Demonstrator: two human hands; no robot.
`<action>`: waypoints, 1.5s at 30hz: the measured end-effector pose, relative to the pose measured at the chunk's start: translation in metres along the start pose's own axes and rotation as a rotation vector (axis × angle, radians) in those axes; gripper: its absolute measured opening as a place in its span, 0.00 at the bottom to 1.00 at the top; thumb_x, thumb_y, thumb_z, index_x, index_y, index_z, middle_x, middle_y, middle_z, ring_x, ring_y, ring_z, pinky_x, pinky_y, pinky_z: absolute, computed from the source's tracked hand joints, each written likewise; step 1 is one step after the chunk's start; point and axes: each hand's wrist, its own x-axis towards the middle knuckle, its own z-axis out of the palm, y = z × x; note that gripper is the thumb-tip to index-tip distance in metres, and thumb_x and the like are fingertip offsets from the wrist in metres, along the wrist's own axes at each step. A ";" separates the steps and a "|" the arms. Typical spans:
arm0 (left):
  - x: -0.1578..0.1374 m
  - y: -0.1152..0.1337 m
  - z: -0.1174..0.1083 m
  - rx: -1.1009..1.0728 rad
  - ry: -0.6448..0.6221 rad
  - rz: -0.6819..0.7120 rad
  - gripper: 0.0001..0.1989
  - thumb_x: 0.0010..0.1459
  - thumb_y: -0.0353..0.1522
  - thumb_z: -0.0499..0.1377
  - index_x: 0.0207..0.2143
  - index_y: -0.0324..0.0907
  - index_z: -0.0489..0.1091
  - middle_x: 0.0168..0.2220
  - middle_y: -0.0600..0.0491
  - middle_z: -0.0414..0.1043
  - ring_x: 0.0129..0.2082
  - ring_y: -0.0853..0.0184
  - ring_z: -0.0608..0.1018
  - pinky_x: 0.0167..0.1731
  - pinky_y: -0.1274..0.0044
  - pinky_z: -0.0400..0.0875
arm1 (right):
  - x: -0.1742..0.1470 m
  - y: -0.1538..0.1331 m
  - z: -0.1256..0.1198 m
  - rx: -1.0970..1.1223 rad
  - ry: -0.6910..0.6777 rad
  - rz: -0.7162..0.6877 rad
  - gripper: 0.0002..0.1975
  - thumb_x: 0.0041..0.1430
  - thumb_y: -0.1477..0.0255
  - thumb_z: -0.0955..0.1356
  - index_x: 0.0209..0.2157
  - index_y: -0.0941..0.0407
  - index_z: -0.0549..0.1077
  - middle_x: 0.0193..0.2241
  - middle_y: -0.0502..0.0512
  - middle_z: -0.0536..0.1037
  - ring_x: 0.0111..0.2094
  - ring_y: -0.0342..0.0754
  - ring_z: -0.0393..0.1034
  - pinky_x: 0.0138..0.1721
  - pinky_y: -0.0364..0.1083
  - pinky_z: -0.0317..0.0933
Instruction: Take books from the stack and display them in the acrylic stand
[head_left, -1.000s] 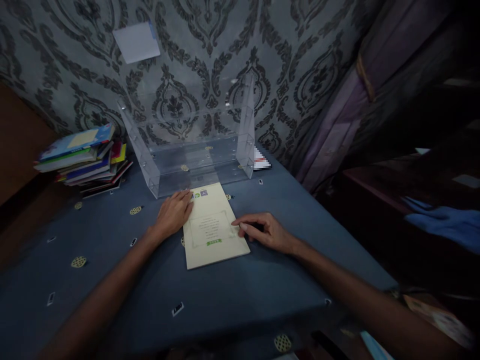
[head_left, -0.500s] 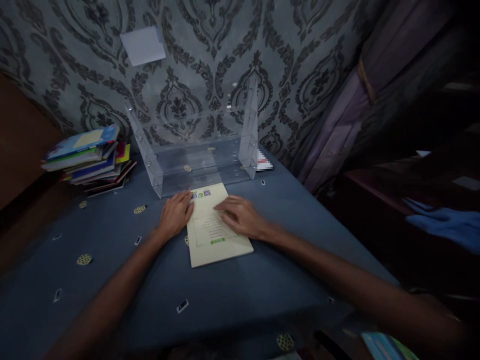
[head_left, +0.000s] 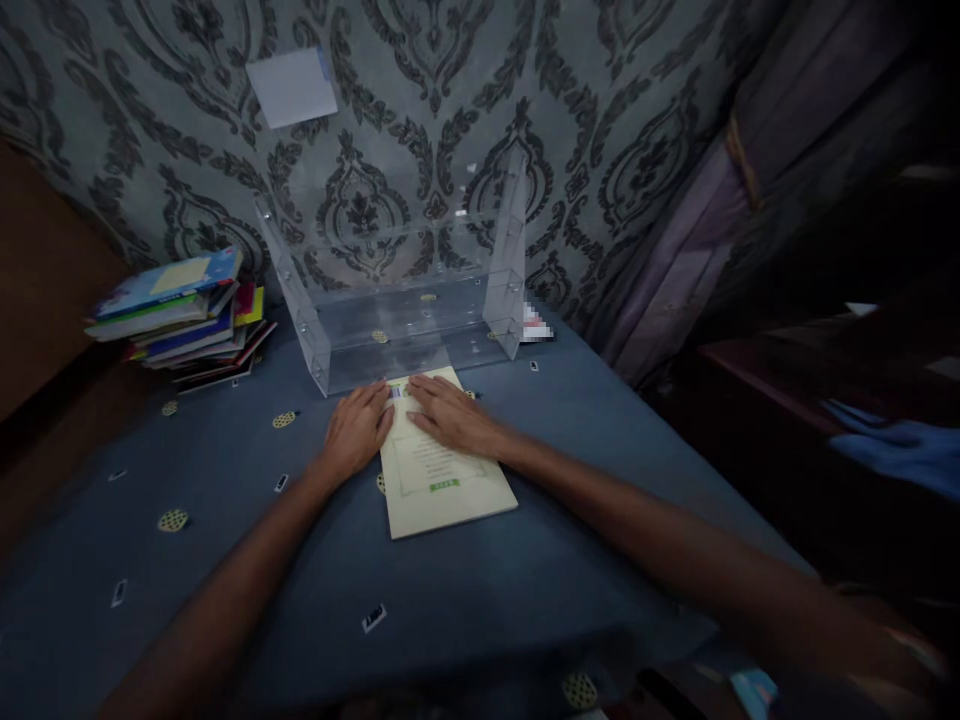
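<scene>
Left hand (head_left: 358, 428) beside right hand (head_left: 454, 416), both palm-down.

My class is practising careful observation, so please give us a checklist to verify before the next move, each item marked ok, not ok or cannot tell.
1. Pale booklet lying flat on the table: ok.
2. Left hand at the booklet's left edge: ok.
3. Right hand over the booklet's upper part: ok.
4. Printed frame fully uncovered: not ok, the right hand hides part.
5. Booklet's far edge apart from the clear stand: cannot tell.
6. Book stack away from both hands: ok.
</scene>
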 end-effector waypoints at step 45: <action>-0.049 0.111 -0.014 -0.043 -0.007 0.559 0.18 0.70 0.36 0.53 0.54 0.34 0.70 0.55 0.40 0.75 0.57 0.55 0.76 0.58 0.64 0.71 | -0.035 0.048 -0.006 0.184 0.136 0.037 0.24 0.67 0.69 0.61 0.61 0.60 0.68 0.65 0.63 0.67 0.69 0.54 0.55 0.69 0.58 0.52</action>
